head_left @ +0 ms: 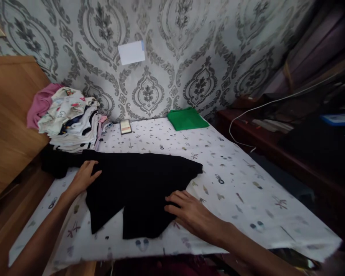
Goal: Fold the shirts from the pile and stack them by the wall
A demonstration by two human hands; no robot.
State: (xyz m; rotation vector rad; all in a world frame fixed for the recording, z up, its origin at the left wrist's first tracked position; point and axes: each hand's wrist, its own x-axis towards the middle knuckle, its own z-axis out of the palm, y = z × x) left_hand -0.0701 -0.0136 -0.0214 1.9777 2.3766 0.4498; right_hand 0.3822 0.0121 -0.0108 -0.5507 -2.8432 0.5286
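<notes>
A black garment (138,180) lies spread on the patterned white cloth that covers the table. My left hand (84,176) rests on the garment's left part, its fingers apart and flat on the fabric. On the garment's right edge lies my right hand (186,211), fingers slightly bent and spread, touching the cloth from above. Neither hand grips anything that shows. More black fabric (56,163) sits beyond the left hand, at the table's left edge.
A tall pile of folded clothes (74,122) stands at the back left beside a wooden panel (11,115). Along the wall are a small card (125,127) and a folded green cloth (186,119). A white cable (264,101) hangs over the dark furniture (258,134) on the right.
</notes>
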